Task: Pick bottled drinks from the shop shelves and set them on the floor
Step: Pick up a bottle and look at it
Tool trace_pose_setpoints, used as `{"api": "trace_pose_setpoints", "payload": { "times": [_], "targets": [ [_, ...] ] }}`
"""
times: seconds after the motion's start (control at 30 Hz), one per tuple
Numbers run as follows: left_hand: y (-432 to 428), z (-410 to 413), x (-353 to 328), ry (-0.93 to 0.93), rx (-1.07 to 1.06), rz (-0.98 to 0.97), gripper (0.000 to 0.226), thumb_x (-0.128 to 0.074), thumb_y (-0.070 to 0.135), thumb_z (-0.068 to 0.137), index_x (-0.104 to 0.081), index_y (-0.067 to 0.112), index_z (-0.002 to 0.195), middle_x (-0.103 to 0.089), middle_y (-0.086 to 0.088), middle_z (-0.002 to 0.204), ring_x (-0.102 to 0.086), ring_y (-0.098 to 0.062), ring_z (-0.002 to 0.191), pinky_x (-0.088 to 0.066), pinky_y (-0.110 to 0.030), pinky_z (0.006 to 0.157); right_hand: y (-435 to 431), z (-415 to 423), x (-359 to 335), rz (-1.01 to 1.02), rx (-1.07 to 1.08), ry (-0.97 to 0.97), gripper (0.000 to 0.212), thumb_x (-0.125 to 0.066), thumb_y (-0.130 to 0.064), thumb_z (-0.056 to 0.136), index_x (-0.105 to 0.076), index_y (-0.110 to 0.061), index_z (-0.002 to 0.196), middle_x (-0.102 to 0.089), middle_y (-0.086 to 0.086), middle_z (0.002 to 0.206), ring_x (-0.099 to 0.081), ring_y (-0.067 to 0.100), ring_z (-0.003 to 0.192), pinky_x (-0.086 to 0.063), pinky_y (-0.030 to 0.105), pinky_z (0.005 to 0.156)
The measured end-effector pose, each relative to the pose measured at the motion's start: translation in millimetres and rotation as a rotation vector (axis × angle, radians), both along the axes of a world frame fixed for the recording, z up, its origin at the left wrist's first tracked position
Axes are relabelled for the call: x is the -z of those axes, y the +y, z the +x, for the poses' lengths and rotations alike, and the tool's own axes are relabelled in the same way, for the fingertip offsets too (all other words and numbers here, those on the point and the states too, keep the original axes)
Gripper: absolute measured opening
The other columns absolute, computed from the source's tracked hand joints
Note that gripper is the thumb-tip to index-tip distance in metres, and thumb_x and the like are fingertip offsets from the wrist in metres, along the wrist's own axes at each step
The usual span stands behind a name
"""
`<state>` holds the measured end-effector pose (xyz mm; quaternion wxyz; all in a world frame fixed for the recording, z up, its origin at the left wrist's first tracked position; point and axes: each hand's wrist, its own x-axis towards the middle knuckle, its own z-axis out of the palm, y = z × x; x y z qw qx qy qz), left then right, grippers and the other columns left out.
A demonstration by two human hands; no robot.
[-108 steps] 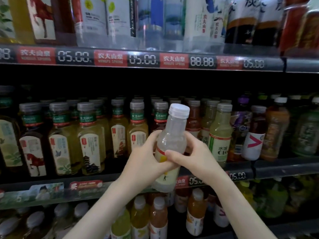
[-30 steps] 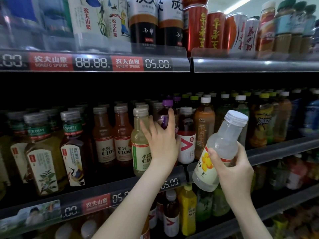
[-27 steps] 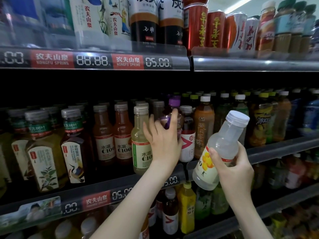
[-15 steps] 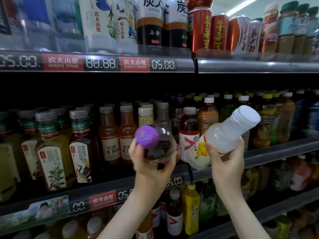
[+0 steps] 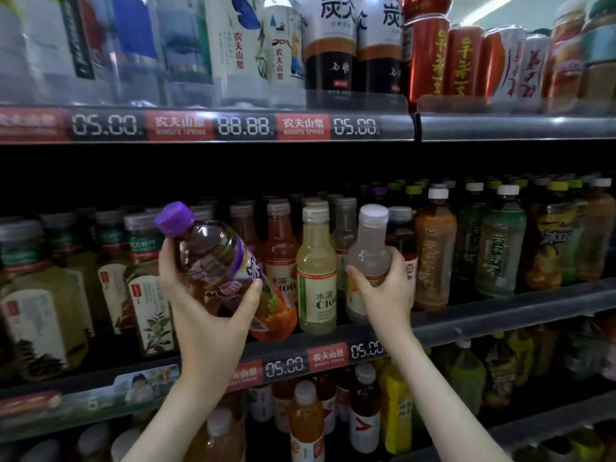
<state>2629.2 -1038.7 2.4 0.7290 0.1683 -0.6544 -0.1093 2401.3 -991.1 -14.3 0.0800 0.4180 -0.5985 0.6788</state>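
Left hand (image 5: 206,315): is gripping the purple-cap bottle (image 5: 213,261) round its middle, fingers curling over the left side and thumb pressing on the label at the right.
Purple-cap bottle: is being held in the air in front of the middle shelf (image 5: 500,315), tilting with its cap up and to the left and its base down and to the right; dark liquid is showing through the upper half.
Right hand (image 5: 386,295): is wrapping round the lower body of the clear bottle (image 5: 368,255), thumb on the left side, fingers curling round the right.
Clear bottle: is standing upright at the front of the middle shelf, white cap on top, just right of the C100 bottle (image 5: 316,271); the hand is hiding its base, so whether it is resting on the shelf cannot be told.
C100 bottle: is standing upright at the shelf front, between the two held bottles.
Orange bottle (image 5: 435,251): is standing just right of the right hand, white cap on.
Tea bottles (image 5: 146,295): are standing in rows at the left of the middle shelf.
Top shelf (image 5: 516,128): is carrying red cans (image 5: 433,58) and tall bottles, with price tags (image 5: 245,125) along its rail.
Lower bottles (image 5: 306,425): are standing under the middle shelf, between the two forearms.
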Motion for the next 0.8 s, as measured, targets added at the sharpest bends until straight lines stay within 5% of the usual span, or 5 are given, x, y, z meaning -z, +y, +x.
{"api": "trace_pose_setpoints", "payload": {
  "times": [0.17, 0.27, 0.6, 0.7, 0.8],
  "targets": [
    [-2.0, 10.8, -2.4, -0.045, 0.091, 0.095, 0.099, -0.079, 0.018, 0.073, -0.018, 0.022, 0.15, -0.034, 0.027, 0.138, -0.037, 0.005, 0.129, -0.034, -0.009, 0.102, -11.4, 0.4, -6.7, 0.189, 0.099, 0.09, 0.072, -0.073, -0.038, 0.081, -0.039, -0.011, 0.138, -0.051, 0.004, 0.129, -0.047, 0.02, 0.123, -0.043, 0.038, 0.102],
    [-3.3, 15.8, -6.4, -0.062, 0.177, 0.131, 0.097, -0.078, 0.024, 0.073, -0.018, 0.031, 0.149, -0.036, 0.035, 0.134, -0.042, 0.008, 0.124, -0.039, -0.008, 0.097, -12.2, 4.5, -3.7, 0.302, 0.281, 0.202, 0.079, -0.071, -0.038, 0.083, -0.032, -0.006, 0.144, -0.044, 0.015, 0.136, -0.038, 0.03, 0.127, -0.037, 0.048, 0.105],
    [4.2, 8.2, -11.1, -0.137, 0.275, 0.299, 0.099, -0.081, 0.027, 0.071, -0.018, 0.054, 0.142, -0.041, 0.013, 0.141, -0.045, -0.009, 0.128, -0.04, -0.046, 0.107, 6.6, 13.8, 2.6, 0.428, 0.278, 0.222, 0.082, -0.064, -0.019, 0.091, -0.012, -0.008, 0.153, -0.031, 0.016, 0.149, -0.033, 0.027, 0.137, -0.033, 0.035, 0.109],
    [11.9, -3.3, -6.3, -0.151, 0.271, 0.283, 0.099, -0.081, 0.03, 0.071, -0.017, 0.055, 0.142, -0.032, 0.035, 0.139, -0.034, 0.013, 0.127, -0.037, -0.027, 0.105, 24.6, 25.3, -1.4, 0.302, 0.115, 0.192, 0.073, -0.059, -0.037, 0.093, -0.019, -0.02, 0.152, -0.03, -0.001, 0.152, -0.028, 0.011, 0.139, -0.028, 0.026, 0.109],
    [21.3, -16.2, -2.3, -0.19, 0.328, 0.28, 0.1, -0.083, 0.026, 0.071, -0.018, 0.055, 0.142, -0.031, 0.052, 0.126, -0.035, 0.025, 0.118, -0.034, -0.013, 0.091, 47.9, 44.5, -10.7, 0.273, -0.293, 0.18, 0.076, -0.061, -0.062, 0.082, -0.02, -0.05, 0.145, -0.029, -0.034, 0.144, -0.026, -0.017, 0.13, -0.028, 0.012, 0.103]
  ]
}}
